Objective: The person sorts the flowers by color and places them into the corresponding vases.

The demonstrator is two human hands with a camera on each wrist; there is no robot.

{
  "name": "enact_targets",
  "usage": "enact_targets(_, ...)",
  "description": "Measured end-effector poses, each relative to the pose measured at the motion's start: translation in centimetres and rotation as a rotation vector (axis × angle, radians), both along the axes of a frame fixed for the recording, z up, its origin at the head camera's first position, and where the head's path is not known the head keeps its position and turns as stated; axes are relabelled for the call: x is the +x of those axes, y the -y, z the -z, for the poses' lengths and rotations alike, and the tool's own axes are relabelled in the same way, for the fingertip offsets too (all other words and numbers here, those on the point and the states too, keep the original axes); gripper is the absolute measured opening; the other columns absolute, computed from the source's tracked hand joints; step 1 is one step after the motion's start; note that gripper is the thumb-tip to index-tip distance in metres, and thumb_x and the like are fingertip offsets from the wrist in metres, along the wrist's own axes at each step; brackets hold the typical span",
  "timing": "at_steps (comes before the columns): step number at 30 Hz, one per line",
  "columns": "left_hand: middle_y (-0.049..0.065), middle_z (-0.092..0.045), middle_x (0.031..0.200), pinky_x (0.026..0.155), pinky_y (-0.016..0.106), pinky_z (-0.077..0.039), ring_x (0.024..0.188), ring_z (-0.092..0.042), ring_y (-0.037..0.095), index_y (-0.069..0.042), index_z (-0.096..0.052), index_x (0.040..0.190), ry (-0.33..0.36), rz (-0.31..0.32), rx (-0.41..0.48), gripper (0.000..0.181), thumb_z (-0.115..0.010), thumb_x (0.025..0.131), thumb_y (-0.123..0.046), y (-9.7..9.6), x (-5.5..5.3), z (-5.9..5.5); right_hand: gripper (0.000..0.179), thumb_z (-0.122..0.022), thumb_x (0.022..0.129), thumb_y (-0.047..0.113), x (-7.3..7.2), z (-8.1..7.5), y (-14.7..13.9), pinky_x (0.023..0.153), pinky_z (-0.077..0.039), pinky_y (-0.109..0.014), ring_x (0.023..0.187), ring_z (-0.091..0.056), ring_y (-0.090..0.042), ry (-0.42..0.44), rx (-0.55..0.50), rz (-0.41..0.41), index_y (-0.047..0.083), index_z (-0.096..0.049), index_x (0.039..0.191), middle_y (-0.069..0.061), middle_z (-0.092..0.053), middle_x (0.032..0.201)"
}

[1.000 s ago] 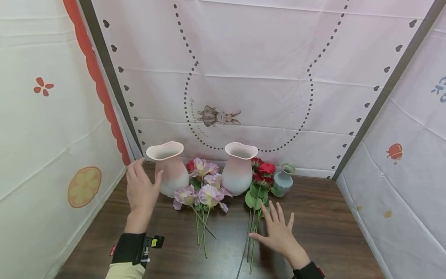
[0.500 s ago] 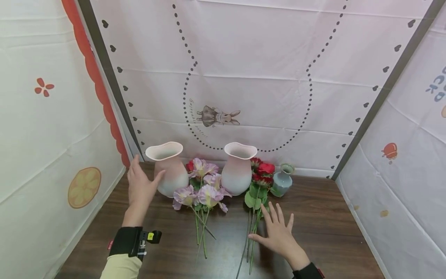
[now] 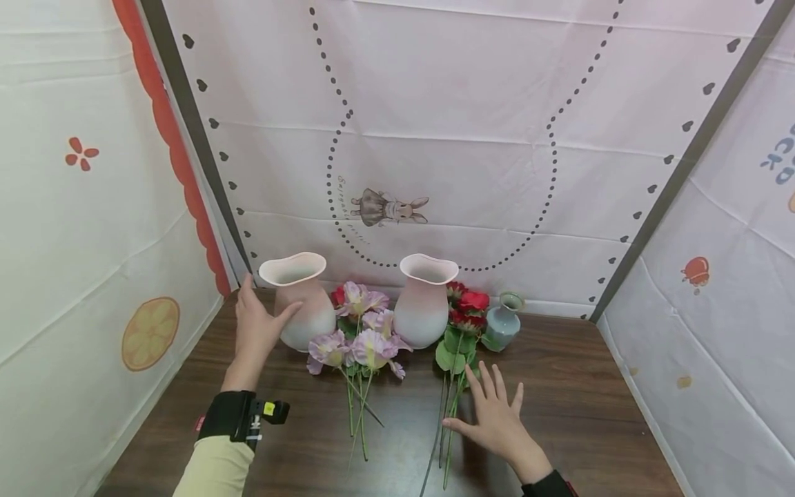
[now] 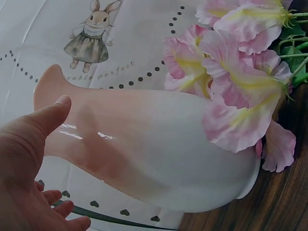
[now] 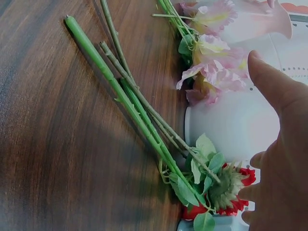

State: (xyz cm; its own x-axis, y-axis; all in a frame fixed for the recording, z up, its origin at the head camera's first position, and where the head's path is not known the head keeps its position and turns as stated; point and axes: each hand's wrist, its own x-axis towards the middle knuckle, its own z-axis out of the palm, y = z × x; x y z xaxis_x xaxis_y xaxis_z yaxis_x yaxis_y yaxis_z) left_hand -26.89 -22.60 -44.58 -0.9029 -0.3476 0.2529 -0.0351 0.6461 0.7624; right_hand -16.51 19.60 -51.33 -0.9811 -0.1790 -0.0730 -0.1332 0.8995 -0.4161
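Pink-white vase (image 3: 312, 319), left fingers (image 3: 246, 298) now nearer

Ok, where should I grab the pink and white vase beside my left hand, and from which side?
The left vase is probably best held by its narrowed neck, just under the flared rim, with the left hand coming from its left: it stands upright, the neck is slimmer than the rounded body, and lilac flowers lie at its right.

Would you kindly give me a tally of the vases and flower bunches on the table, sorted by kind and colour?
Pink-and-white vases: 2
Small blue-grey vase: 1
Bunch of mostly lilac flowers: 1
Bunch of red flowers: 1
Total: 5
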Motion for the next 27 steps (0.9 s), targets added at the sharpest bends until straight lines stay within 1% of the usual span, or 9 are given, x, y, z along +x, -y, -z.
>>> enact_targets(3,0.024,-0.009,0.166,0.120,0.066,-0.023,0.153,-0.013,0.045,-0.009,-0.001,0.160,0.007,0.009,0.023,0.113,-0.078,0.085,-0.041,0.1,-0.2,0.2,0.106,-0.070,0.079,0.068,0.0,0.1,0.0,0.108,0.010,-0.084,0.154,-0.001,-0.046,0.000,0.000,0.000,0.017,-0.022,0.160,-0.020,-0.011,0.167)
enact_targets(9,0.024,-0.011,0.166,0.122,0.064,-0.020,0.153,-0.014,0.044,-0.010,-0.003,0.160,0.012,0.032,0.046,0.111,-0.078,0.085,-0.041,0.3,-0.7,0.9,0.108,-0.067,0.078,0.071,0.0,0.1,-0.1,0.108,0.009,-0.084,0.154,-0.001,-0.046,0.005,-0.003,-0.001,0.018,-0.022,0.160,-0.019,-0.012,0.167)
enact_targets(17,0.024,-0.011,0.166,0.121,0.065,-0.021,0.153,-0.014,0.045,-0.009,-0.003,0.160,0.056,0.051,0.057,0.111,-0.076,0.085,-0.046,0.3,-1.2,1.5,0.104,-0.070,0.080,0.067,0.1,0.3,-0.1,0.108,0.009,-0.084,0.154,-0.002,-0.046,-0.001,-0.004,0.001,0.017,-0.023,0.159,-0.019,-0.012,0.167)
enact_targets(20,0.026,-0.016,0.164,0.121,0.065,-0.022,0.151,-0.018,0.046,-0.006,-0.006,0.160,0.057,0.067,0.050,0.109,-0.076,0.086,-0.045,0.3,-1.4,1.8,0.104,-0.071,0.080,0.065,0.1,0.4,-0.1,0.108,0.009,-0.084,0.154,-0.002,-0.046,-0.004,-0.005,0.002,0.017,-0.024,0.159,-0.019,-0.012,0.167)
enact_targets(24,0.030,-0.024,0.160,0.120,0.065,-0.026,0.148,-0.025,0.047,-0.003,-0.011,0.158,0.042,0.090,0.034,0.106,-0.077,0.085,-0.041,0.2,-1.6,2.3,0.104,-0.071,0.080,0.065,0.2,0.4,-0.2,0.109,0.008,-0.084,0.154,-0.003,-0.046,-0.005,0.000,0.006,0.017,-0.024,0.159,-0.019,-0.013,0.167)
enact_targets(27,0.031,-0.027,0.158,0.119,0.065,-0.027,0.147,-0.027,0.048,-0.001,-0.013,0.158,0.036,0.100,0.037,0.105,-0.078,0.085,-0.040,0.0,-1.7,2.6,0.105,-0.070,0.079,0.066,0.3,0.4,-0.1,0.109,0.008,-0.083,0.153,-0.003,-0.046,-0.004,0.003,0.006,0.017,-0.024,0.159,-0.019,-0.014,0.167)
